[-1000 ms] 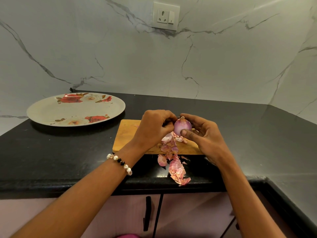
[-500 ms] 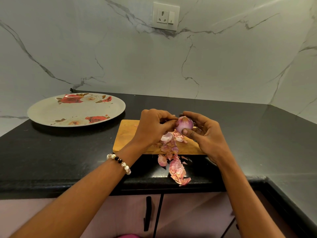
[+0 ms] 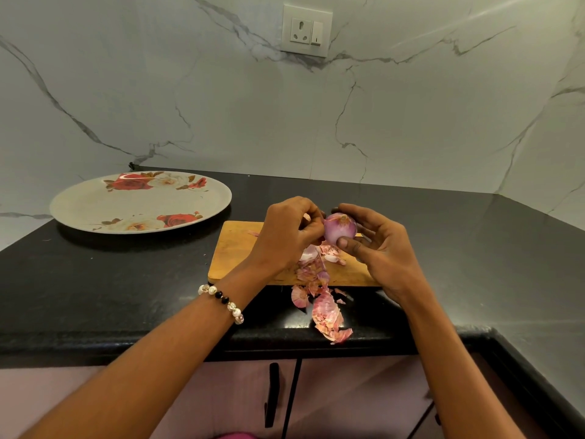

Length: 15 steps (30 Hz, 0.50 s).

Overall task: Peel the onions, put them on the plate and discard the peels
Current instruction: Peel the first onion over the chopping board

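Observation:
A small purple onion (image 3: 340,227) is held above the wooden cutting board (image 3: 234,251). My right hand (image 3: 378,248) grips it between thumb and fingers. My left hand (image 3: 289,232), with a bead bracelet on the wrist, has its fingers curled against the onion's left side and pinches at its skin. Pink peels (image 3: 323,299) lie in a pile from the board's front edge down to the counter's edge. The flowered plate (image 3: 95,204) sits at the back left with nothing on it.
The black counter (image 3: 126,280) runs along a marble wall and turns a corner at the right. A wall socket (image 3: 306,30) is mounted above. Cabinet doors with a dark handle (image 3: 272,394) are below the counter's front edge.
Both hands have lifted the onion slightly and turned it; more of its pale purple surface shows. The peel pile and plate have not moved.

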Motion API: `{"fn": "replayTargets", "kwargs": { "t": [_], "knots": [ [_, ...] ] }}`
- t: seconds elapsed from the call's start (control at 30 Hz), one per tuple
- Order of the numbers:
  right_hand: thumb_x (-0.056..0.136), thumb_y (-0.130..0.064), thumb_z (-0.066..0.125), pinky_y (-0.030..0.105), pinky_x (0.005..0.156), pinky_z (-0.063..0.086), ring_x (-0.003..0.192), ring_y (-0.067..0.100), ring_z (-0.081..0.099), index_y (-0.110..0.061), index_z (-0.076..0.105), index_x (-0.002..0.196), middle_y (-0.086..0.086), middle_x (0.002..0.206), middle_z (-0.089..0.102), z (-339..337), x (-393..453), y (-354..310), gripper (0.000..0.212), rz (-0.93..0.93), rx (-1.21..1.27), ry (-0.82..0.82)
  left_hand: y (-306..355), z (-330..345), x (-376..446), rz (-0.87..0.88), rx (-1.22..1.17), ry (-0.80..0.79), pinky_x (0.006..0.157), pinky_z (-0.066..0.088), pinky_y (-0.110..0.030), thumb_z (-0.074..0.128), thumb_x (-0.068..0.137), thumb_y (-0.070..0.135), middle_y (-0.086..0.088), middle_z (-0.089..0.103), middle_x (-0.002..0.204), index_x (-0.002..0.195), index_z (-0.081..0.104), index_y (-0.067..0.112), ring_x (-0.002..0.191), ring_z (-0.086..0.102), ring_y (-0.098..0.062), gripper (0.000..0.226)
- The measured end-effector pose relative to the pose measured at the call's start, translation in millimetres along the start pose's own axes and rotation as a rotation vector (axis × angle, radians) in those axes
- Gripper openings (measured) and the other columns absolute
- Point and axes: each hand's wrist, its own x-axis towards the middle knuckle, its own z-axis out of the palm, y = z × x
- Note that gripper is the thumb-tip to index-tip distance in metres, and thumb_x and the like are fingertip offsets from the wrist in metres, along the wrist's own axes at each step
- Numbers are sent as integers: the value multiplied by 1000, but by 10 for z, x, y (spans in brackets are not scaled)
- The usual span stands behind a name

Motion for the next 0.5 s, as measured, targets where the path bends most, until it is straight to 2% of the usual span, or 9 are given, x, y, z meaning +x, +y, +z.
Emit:
{"fn": "replayTargets", "kwargs": {
  "t": [0.17, 0.23, 0.33, 0.43, 0.5],
  "knots": [
    [81, -1, 68, 35, 95, 56, 118, 26, 64, -12, 63, 124, 11, 125, 67, -19, 3, -23, 44, 52, 257, 117, 55, -48, 11, -155, -146, 35, 57, 50, -9, 61, 91, 13, 0, 64, 81, 92, 62, 5, 64, 63, 6, 7],
    [78, -10, 69, 39, 98, 55, 118, 29, 64, -8, 61, 125, 13, 125, 66, -24, 3, -42, 47, 81, 360, 148, 59, -46, 12, -184, -199, 20, 59, 53, -13, 60, 92, 12, -6, 68, 84, 93, 60, 6, 66, 67, 2, 7],
    [66, -25, 75, 36, 92, 58, 113, 29, 67, -8, 63, 120, 10, 118, 70, -18, 17, -84, 58, 103, 480, 186, 61, -34, -1, -185, -226, -7, 58, 56, -19, 59, 92, 11, -13, 69, 84, 92, 58, 6, 65, 70, -5, 5],
    [61, -25, 75, 33, 85, 60, 107, 28, 69, -5, 63, 116, 9, 110, 73, -16, 35, -108, 60, 129, 583, 235, 53, -19, -13, -113, -173, -50, 59, 59, -28, 58, 91, 7, -11, 67, 81, 88, 58, 6, 65, 70, -11, 4],
    [63, -22, 75, 30, 79, 61, 101, 25, 71, -4, 63, 113, 9, 106, 73, -20, 44, -113, 54, 153, 619, 266, 49, -1, -19, -45, -120, -104, 58, 58, -28, 57, 90, 5, -4, 63, 79, 87, 58, 5, 65, 68, -9, 4]
  ]
}}
